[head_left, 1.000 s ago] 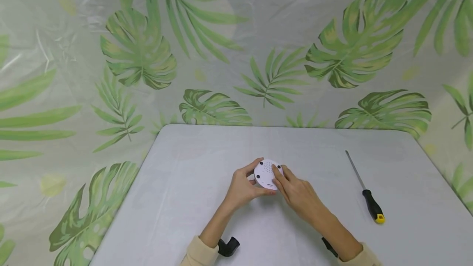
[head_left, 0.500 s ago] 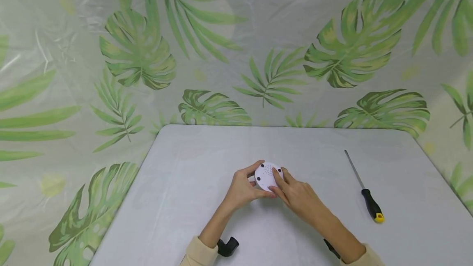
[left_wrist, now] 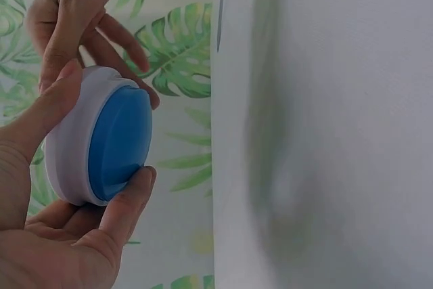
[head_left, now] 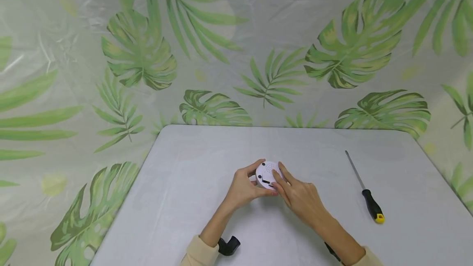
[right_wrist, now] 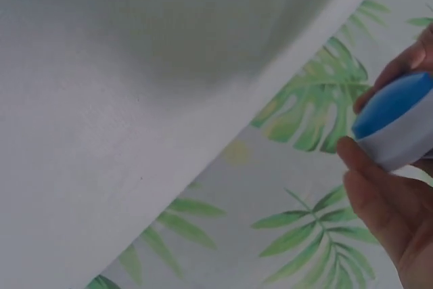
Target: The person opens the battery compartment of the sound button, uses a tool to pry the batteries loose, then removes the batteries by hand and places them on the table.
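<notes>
Both hands hold a round white buzzer (head_left: 267, 168) above the table, its underside with small holes and dark feet turned up in the head view. Its blue domed button (left_wrist: 122, 143) faces down and shows in both wrist views. My left hand (head_left: 242, 186) grips it around the rim, thumb and fingers on opposite sides. With its thumb and fingers, my right hand (head_left: 297, 190) holds the near right part of the underside and rim. Beside the right thumb, a dark slit shows in the white face. Part of the underside is hidden by the right fingers.
A screwdriver (head_left: 366, 194) with a black and yellow handle lies on the right of the white table (head_left: 192, 155). A leaf-patterned sheet (head_left: 207, 52) hangs behind the far edge. Black pieces, including an elbow-shaped one (head_left: 229, 246), show beside the forearms.
A dark slit has appeared on the buzzer's underside near the right thumb. The right fingers have shifted slightly on its rim, while the left hand keeps its grip.
</notes>
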`<state>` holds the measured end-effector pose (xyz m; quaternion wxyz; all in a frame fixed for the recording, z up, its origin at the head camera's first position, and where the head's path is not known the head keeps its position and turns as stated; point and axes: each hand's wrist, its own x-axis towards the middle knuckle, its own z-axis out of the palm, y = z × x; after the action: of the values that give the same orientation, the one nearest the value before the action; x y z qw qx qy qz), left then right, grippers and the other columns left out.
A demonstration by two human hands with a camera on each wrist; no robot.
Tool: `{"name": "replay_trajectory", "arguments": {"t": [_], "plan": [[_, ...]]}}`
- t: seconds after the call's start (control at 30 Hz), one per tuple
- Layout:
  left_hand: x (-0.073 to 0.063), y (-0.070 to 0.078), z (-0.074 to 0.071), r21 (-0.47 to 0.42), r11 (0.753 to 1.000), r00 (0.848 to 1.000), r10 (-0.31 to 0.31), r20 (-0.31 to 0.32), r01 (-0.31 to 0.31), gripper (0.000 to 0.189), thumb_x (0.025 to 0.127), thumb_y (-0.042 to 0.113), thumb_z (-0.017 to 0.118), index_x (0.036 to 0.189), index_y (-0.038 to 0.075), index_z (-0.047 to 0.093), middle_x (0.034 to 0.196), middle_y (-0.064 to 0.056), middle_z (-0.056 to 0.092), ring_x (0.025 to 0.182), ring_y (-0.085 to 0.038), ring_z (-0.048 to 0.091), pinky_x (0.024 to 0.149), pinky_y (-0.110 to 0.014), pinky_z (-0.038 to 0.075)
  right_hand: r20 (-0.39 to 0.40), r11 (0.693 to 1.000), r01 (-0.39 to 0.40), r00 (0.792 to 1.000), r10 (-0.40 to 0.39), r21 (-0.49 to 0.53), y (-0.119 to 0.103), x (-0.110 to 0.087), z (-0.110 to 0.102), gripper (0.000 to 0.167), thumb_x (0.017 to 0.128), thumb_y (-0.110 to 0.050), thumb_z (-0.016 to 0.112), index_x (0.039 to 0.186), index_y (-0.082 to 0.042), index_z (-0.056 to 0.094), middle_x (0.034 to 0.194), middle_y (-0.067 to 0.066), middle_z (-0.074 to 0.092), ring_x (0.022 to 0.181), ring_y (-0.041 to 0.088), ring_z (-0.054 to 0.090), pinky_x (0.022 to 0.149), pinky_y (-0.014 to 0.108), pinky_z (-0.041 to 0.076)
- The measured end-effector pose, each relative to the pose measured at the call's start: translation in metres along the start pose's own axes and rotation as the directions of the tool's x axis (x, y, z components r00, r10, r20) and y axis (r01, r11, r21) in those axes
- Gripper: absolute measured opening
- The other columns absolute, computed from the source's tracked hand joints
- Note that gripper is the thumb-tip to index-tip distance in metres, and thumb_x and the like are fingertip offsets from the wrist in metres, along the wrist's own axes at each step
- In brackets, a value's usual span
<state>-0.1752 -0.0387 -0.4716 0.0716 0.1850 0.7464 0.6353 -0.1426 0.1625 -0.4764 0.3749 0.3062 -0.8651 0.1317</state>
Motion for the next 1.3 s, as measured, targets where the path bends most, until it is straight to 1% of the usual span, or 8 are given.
{"name": "replay_trajectory", "arguments": {"t": [0.23,0.43,0.57,0.67,0.83,0.97,1.13,1.3], "plan": [[0.003,0.001,0.0,-0.01,1.0,1.0,-0.011,-0.005,0.011,0.092,0.07,0.004,0.095,0.151,0.004,0.051,0.147,-0.015,0.06,0.13,-0.031,0.061,0.091,-0.027,0.061,-0.115,0.999,0.027,0.993,-0.023,0.035,-0.001,0.002,0.002,0.053,0.113,-0.039,0.04,0.117,-0.002,0.078,0.107,0.006,0.081,0.044,0.004,0.032,0.041,0.016,0.023],[0.002,0.0,0.0,-0.011,1.0,1.0,-0.014,-0.004,0.014,0.092,0.071,0.004,0.094,0.152,0.004,0.05,0.149,-0.015,0.059,0.129,-0.031,0.061,0.089,-0.025,0.061,-0.129,0.997,0.037,0.991,-0.028,0.066,-0.002,-0.002,0.002,0.053,0.113,-0.038,0.042,0.111,0.0,0.079,0.11,0.008,0.08,0.049,0.01,0.056,0.042,0.021,0.041],[0.002,0.0,-0.001,-0.003,1.0,1.0,-0.014,-0.016,0.014,0.091,0.073,0.006,0.094,0.152,0.003,0.049,0.15,-0.016,0.058,0.127,-0.031,0.062,0.088,-0.026,0.062,-0.089,0.991,0.009,0.996,0.003,0.132,-0.003,-0.002,-0.001,0.051,0.112,-0.039,0.044,0.108,-0.002,0.079,0.112,0.008,0.076,0.057,0.01,0.06,0.045,0.018,0.044],[0.002,0.0,-0.002,0.01,1.0,1.0,-0.007,-0.022,0.007,0.091,0.073,0.008,0.094,0.152,0.002,0.049,0.15,-0.014,0.058,0.129,-0.032,0.061,0.09,-0.028,0.061,-0.031,0.978,-0.053,0.998,0.06,0.202,-0.004,-0.002,-0.005,0.047,0.11,-0.04,0.048,0.108,-0.004,0.078,0.111,0.006,0.069,0.058,0.004,0.05,0.046,0.01,0.036],[0.003,0.002,-0.002,0.027,1.0,1.0,0.005,-0.02,-0.004,0.09,0.074,0.008,0.094,0.152,0.003,0.05,0.15,-0.015,0.058,0.131,-0.032,0.06,0.094,-0.028,0.061,0.062,0.939,-0.161,0.987,0.15,0.304,-0.003,0.001,-0.011,0.023,0.096,-0.024,0.075,0.109,-0.006,0.077,0.109,0.003,0.064,0.06,-0.002,0.046,0.049,0.006,0.034],[0.002,0.001,-0.002,0.034,0.999,1.0,0.0,-0.019,0.001,0.09,0.073,0.006,0.094,0.152,0.003,0.05,0.149,-0.016,0.059,0.128,-0.032,0.062,0.094,-0.028,0.061,0.188,0.9,-0.259,0.961,0.203,0.351,-0.003,0.005,-0.017,0.024,0.085,-0.014,0.084,0.107,-0.009,0.075,0.106,0.001,0.064,0.06,0.001,0.046,0.05,0.01,0.036],[0.001,-0.001,-0.001,0.038,0.999,1.0,0.0,-0.026,0.001,0.093,0.071,0.008,0.095,0.151,0.001,0.05,0.148,-0.016,0.059,0.129,-0.033,0.061,0.096,-0.034,0.061,0.369,0.849,-0.38,0.898,0.241,0.368,0.002,0.013,-0.024,0.02,0.091,-0.021,0.079,0.107,-0.014,0.069,0.106,-0.003,0.062,0.063,-0.003,0.043,0.05,0.015,0.04],[0.001,-0.003,0.0,0.04,0.999,1.0,0.001,-0.028,0.001,0.094,0.072,0.01,0.095,0.153,0.001,0.048,0.15,-0.016,0.057,0.136,-0.034,0.057,0.102,-0.042,0.059,0.421,0.839,-0.451,0.854,0.306,0.305,0.012,0.019,-0.029,0.022,0.094,-0.026,0.077,0.11,-0.014,0.068,0.105,-0.003,0.061,0.064,-0.003,0.041,0.05,0.018,0.04]]}}
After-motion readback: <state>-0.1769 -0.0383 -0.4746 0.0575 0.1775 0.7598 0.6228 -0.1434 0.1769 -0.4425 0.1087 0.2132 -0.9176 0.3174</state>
